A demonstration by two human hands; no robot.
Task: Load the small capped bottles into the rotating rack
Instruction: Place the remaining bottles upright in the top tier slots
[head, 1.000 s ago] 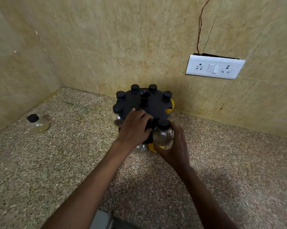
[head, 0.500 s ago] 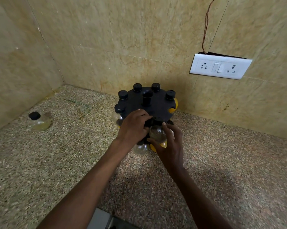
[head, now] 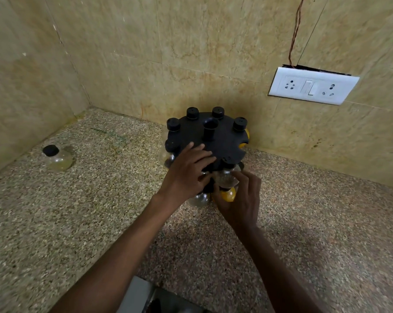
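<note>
A black round rotating rack (head: pixel 224 141) stands on the speckled counter near the back wall, with several black-capped clear bottles hanging in its rim slots. My left hand (head: pixel 187 171) rests flat on the rack's front left edge, fingers spread. My right hand (head: pixel 241 197) grips a clear bottle (head: pixel 227 178) with a black cap that sits in a front slot of the top tier. Below it a yellow-filled bottle (head: pixel 228 195) shows in the lower tier. One loose capped bottle (head: pixel 57 158) stands alone at the far left of the counter.
Tiled walls close the corner behind and to the left of the rack. A white socket and switch plate (head: pixel 311 88) with a wire above it is on the back wall at right. The counter's (head: pixel 326 222) front edge shows at the bottom.
My right hand has pushed the clear bottle from in front of the rack into a front slot of the top tier. My left hand stayed on the rack.
</note>
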